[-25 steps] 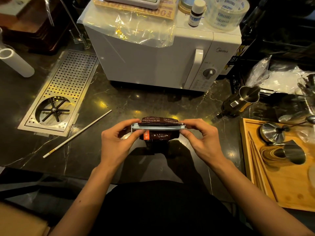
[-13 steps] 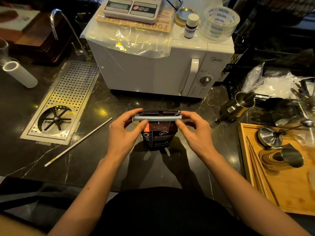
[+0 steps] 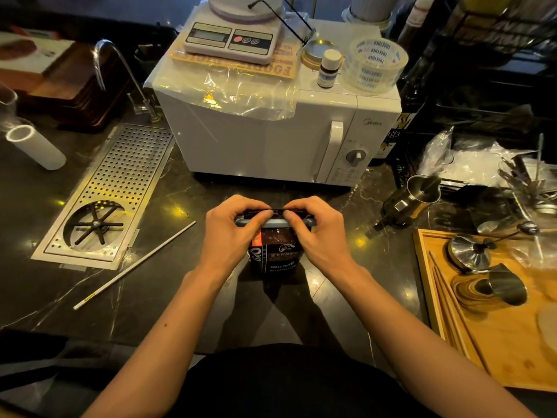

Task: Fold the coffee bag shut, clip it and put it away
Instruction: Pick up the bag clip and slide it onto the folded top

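A dark brown coffee bag point(image 3: 278, 253) stands upright on the black marble counter, in front of the microwave. Its folded top sits inside a long pale blue-grey clip point(image 3: 275, 222) that lies across it. My left hand point(image 3: 232, 233) grips the clip's left half, thumb in front and fingers curled over the top. My right hand point(image 3: 316, 233) grips the right half the same way. The thumbs almost meet at the clip's middle. The fingers hide most of the fold.
A white microwave point(image 3: 271, 137) with a scale point(image 3: 232, 39), small bottle point(image 3: 329, 67) and tape roll point(image 3: 375, 66) stands just behind. A perforated steel drain tray point(image 3: 120, 179) and a thin white stick point(image 3: 132, 267) lie left. A metal pitcher point(image 3: 419, 194) and wooden tray point(image 3: 512, 351) with tools sit right.
The bag went from tilted towards me to standing upright on the counter. Both hands slid inward along the clip and now press its middle.
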A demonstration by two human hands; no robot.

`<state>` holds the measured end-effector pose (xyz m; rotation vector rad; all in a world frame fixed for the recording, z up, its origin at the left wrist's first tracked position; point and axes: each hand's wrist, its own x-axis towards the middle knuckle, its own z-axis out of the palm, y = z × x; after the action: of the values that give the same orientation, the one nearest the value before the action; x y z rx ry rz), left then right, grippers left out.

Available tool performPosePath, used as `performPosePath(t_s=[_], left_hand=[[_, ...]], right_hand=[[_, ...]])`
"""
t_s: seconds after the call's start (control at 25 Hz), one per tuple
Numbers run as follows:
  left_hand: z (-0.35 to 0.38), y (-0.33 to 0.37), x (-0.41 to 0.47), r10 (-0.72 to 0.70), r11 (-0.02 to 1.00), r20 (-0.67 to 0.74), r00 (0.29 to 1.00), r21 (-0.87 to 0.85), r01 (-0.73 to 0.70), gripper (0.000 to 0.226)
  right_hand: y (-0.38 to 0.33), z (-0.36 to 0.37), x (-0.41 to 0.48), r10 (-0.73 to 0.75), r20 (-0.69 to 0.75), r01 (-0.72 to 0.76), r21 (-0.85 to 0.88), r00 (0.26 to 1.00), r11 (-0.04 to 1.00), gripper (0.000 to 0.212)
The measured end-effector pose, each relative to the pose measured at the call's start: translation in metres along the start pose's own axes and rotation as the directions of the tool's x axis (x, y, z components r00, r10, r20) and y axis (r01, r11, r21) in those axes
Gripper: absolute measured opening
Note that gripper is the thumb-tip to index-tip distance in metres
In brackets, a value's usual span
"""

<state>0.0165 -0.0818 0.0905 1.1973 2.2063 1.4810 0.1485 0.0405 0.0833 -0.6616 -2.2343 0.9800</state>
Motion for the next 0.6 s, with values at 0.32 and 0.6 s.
performPosePath(t_s=[0.32,0.6], left_hand=[[0.002,0.002,0.001,0.024,0.999,-0.001,1.0,0.024,-0.024,0.005],[0.001,0.0,0.001,0.041,0.998,0.028,0.999,0.037,-0.042,0.004]], right_hand=[[0.002,0.002,0.0,-0.022,-0.004,0.022,0.031,1.0,0.999,0.007],[0.001,0.013,0.0,0.031,-0.051,-0.031,-0.003,0.998,1.0,0.004]])
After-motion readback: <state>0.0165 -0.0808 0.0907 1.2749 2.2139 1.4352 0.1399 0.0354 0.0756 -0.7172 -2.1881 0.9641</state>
